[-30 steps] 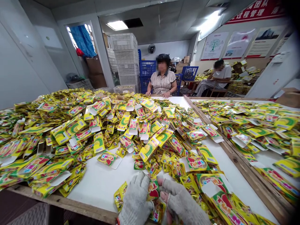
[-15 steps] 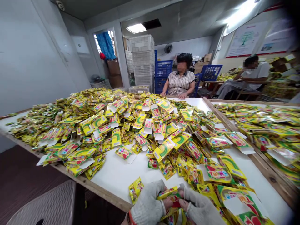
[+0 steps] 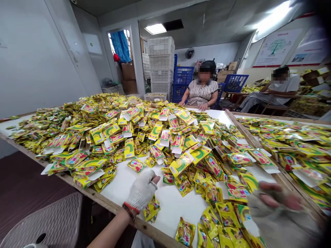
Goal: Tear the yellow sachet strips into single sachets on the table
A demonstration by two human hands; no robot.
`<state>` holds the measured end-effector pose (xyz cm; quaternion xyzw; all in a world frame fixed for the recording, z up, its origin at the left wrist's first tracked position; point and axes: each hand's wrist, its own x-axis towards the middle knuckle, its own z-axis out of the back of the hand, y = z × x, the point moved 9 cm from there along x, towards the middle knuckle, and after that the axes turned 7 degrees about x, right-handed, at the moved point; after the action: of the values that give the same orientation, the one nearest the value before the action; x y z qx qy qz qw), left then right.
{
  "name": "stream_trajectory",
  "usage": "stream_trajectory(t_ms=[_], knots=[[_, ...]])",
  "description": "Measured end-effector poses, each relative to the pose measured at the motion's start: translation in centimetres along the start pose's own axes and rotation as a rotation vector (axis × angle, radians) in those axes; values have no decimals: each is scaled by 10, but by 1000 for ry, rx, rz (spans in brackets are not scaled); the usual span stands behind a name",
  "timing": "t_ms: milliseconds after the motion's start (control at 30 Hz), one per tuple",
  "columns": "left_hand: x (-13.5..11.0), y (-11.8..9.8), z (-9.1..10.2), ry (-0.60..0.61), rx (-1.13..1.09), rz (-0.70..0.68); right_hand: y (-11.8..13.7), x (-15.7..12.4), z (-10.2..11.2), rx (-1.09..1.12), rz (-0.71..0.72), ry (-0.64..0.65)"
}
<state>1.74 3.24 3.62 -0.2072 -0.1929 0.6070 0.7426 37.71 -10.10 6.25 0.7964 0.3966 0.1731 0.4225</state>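
Note:
My left hand (image 3: 143, 189), in a white knit glove with bare fingertips, reaches over the table. Its fingers are curled in beside a small yellow and green carton (image 3: 136, 165); the glove hides whether they grip its flap. Under its wrist lies a yellow candy packet (image 3: 152, 208). My right hand (image 3: 281, 210), gloved too and blurred, is at the lower right with fingers apart and nothing visible between them. Beneath and beside it are a larger carton with a white flap (image 3: 250, 225) and several packets (image 3: 227, 218). A single packet (image 3: 185, 232) lies at the front edge.
A big heap of packets and cartons (image 3: 103, 127) covers the table's far side. A wooden divider (image 3: 245, 132) separates more packets on the right (image 3: 297, 137). One person (image 3: 203, 91) sits across the table, another (image 3: 281, 86) farther back. A stool (image 3: 51, 224) stands at lower left.
My hands have parted: the left moved forward and left to the small carton, the right swung to the right. The yellow, green and red piece they held is no longer between them.

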Motion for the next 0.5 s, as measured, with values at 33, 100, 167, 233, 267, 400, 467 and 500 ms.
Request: stream_trajectory(t_ms=[33,100,167,233,267,400,467,500], knots=[[8,1,-5,-4,9,18,-13,-2,-13,25,-79,39],[24,-2,-19,7,16,39,-52,-14,-47,-88,-251,203],[34,-7,-33,30,-12,31,-94,-31,-75,-289,-352,368],[36,-15,-41,53,-67,-2,-128,-42,-90,-519,-371,475],[33,-19,-43,68,-102,-26,-139,-45,-92,-597,-363,484],[1,-35,-43,187,-232,-128,-167,-50,-93,-683,-399,481],[-17,-37,-40,252,-268,-153,-175,-54,-93,-730,-423,527],[-24,-36,-37,272,-274,-159,-176,-55,-92,-760,-414,544]])
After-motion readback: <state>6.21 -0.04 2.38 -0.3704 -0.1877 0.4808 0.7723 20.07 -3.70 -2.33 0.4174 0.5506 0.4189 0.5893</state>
